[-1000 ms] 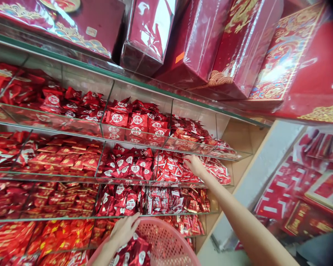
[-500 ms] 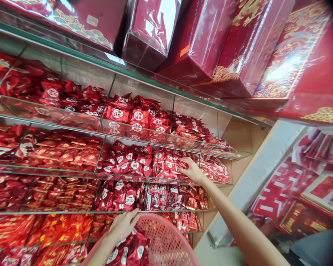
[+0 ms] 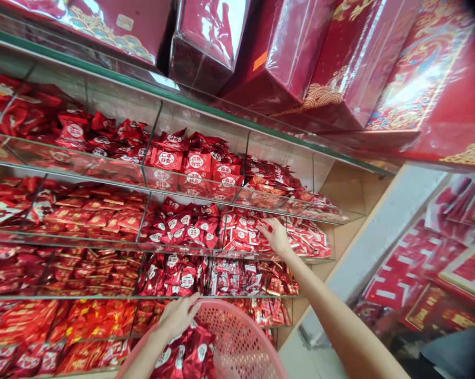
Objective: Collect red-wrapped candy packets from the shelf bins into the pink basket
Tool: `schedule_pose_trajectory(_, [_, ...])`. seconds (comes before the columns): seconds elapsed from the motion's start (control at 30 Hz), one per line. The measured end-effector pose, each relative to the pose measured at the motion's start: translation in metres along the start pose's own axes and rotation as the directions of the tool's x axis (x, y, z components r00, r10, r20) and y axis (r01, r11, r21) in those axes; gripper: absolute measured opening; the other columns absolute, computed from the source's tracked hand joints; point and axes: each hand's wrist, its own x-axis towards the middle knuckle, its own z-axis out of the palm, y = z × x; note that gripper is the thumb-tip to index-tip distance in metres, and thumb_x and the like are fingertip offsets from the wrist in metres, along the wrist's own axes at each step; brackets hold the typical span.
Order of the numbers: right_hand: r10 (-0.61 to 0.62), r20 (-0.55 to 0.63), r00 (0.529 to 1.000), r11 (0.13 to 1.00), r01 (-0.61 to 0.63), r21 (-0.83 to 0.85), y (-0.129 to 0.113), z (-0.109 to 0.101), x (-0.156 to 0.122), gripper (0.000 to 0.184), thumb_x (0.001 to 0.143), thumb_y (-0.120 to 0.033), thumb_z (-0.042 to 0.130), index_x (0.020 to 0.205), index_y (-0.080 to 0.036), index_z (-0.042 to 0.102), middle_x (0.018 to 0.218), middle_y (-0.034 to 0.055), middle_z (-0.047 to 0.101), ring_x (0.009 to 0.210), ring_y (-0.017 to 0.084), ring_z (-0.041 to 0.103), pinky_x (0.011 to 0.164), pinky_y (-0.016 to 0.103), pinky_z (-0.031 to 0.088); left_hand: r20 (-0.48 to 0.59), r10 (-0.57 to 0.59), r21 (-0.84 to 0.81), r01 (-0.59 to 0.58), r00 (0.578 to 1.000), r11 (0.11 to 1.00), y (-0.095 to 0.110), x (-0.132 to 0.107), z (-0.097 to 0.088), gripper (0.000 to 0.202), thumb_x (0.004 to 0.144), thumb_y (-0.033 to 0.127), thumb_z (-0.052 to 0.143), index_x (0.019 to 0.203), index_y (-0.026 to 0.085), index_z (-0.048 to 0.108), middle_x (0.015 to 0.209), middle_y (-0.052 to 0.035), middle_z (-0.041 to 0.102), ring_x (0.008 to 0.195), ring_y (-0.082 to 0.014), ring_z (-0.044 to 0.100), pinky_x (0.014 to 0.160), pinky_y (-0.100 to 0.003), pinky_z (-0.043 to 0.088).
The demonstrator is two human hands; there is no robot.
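Observation:
My left hand is closed over the upper left rim of a pink perforated plastic basket. Dark red sweet packets with white round labels lie in the basket. Farther up and to the right, my right hand reaches over the glass front of a shelf compartment. Its fingers are bent a little and apart, with the tips at small red-and-white packets; no packet shows in its grasp. Beside that compartment sit dark red packets with white labels.
Glass dividers and fronts split the shelves into compartments of red packets. Large red gift boxes stand on the glass shelf above. At the right are a wooden end panel and hanging red goods.
My right hand has shifted slightly right over the red-and-white packets, its fingers more bent. My left hand stays on the basket rim. The view has moved slightly.

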Motion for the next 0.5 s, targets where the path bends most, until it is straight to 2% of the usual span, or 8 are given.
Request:
schedule_pose_trajectory(0.17, [-0.012,-0.194,0.981,0.997,0.027,0.076,-0.024,-0.020,-0.011,0.027,0.080,-0.034,0.041,0.095,-0.017,0.056,0.095,0.0083,0.056,0.090,0.017,0.051,0.081,0.033,0.038,-0.011,0.009,0.011,-0.008,1.000,1.000,0.000,0.001,0.002,0.055,0.077,0.057,0.013,0.118,0.032,0.041,0.102,-0.0019,0.061,0.096,-0.0171,0.053,0.082,-0.028,0.037])
schedule_pose_trajectory(0.3, [0.004,-0.242,0.970,0.992,0.027,0.124,-0.061,-0.033,-0.044,0.026,0.079,-0.030,0.043,0.101,-0.020,0.054,0.104,0.0078,0.053,0.099,0.018,0.047,0.086,0.037,0.036,0.007,0.018,0.037,-0.018,1.000,0.999,0.005,-0.001,-0.003,0.056,0.077,0.057,0.012,0.118,0.032,0.040,0.101,-0.0026,0.061,0.094,-0.0185,0.054,0.078,-0.029,0.038])
schedule_pose_trajectory(0.33, [0.025,-0.218,0.976,0.986,0.011,0.164,-0.071,-0.032,-0.057,0.026,0.079,-0.029,0.044,0.102,-0.021,0.054,0.105,0.0077,0.053,0.099,0.018,0.047,0.087,0.037,0.035,0.015,0.012,0.047,-0.013,1.000,0.999,0.007,-0.002,-0.005,0.056,0.077,0.057,0.012,0.118,0.032,0.040,0.101,-0.0026,0.061,0.094,-0.0186,0.054,0.078,-0.029,0.038])
schedule_pose_trajectory(0.4, [0.081,-0.089,0.993,0.958,-0.053,0.280,-0.086,-0.021,-0.087,0.024,0.078,-0.030,0.046,0.098,-0.021,0.055,0.102,0.0076,0.054,0.096,0.018,0.049,0.085,0.036,0.037,0.044,0.020,0.056,-0.022,0.999,0.998,0.011,-0.004,-0.009,0.056,0.077,0.057,0.011,0.119,0.032,0.039,0.098,-0.0026,0.062,0.092,-0.0185,0.055,0.076,-0.029,0.038])
schedule_pose_trajectory(0.47, [0.125,0.136,0.983,0.905,-0.169,0.390,-0.096,-0.001,-0.122,0.022,0.078,-0.032,0.045,0.092,-0.020,0.058,0.096,0.0068,0.057,0.090,0.017,0.051,0.080,0.032,0.039,0.046,0.034,0.072,-0.037,0.998,0.997,0.014,-0.005,-0.012,0.056,0.077,0.057,0.010,0.120,0.032,0.037,0.098,-0.0023,0.062,0.092,-0.0191,0.055,0.075,-0.029,0.038])
schedule_pose_trajectory(0.5, [0.134,0.263,0.955,0.876,-0.238,0.419,-0.098,0.010,-0.141,0.022,0.078,-0.033,0.045,0.089,-0.019,0.058,0.092,0.0061,0.059,0.086,0.016,0.052,0.078,0.031,0.040,0.050,0.038,0.082,-0.042,0.998,0.996,0.014,-0.004,-0.012,0.057,0.077,0.058,0.010,0.120,0.033,0.037,0.099,-0.0021,0.061,0.092,-0.0193,0.055,0.075,-0.030,0.038])
